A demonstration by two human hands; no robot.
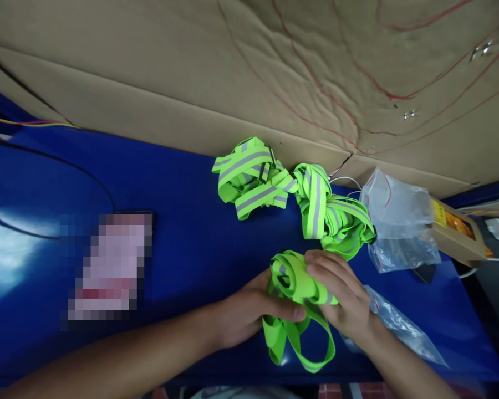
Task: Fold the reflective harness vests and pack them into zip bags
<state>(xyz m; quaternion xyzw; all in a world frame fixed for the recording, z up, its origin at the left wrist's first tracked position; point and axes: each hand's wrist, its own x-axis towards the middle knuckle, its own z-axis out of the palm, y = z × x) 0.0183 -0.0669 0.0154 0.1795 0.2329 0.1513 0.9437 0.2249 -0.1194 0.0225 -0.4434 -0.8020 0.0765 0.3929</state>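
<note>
Between my hands is a loosely rolled neon-green reflective strap (301, 277) with grey stripes and a black buckle showing at its left end. My left hand (253, 310) grips it from the left, the thumb pressed across the front. From the right, my right hand (341, 293) wraps its fingers over the top of the roll. Loose loops of the strap hang below toward the table's front edge. Just beyond lie more bundled green reflective straps, one bundle (251, 177) at the left and another tangled bundle (336, 216) at the right.
Clear plastic bags (399, 221) lie right of the bundles, and another plastic bag (403, 327) is beside my right forearm. A cardboard box (457, 233) stands at far right. A pixelated phone-like object (112, 260) lies left on the blue table (191, 233). Cardboard (170, 105) lines the back.
</note>
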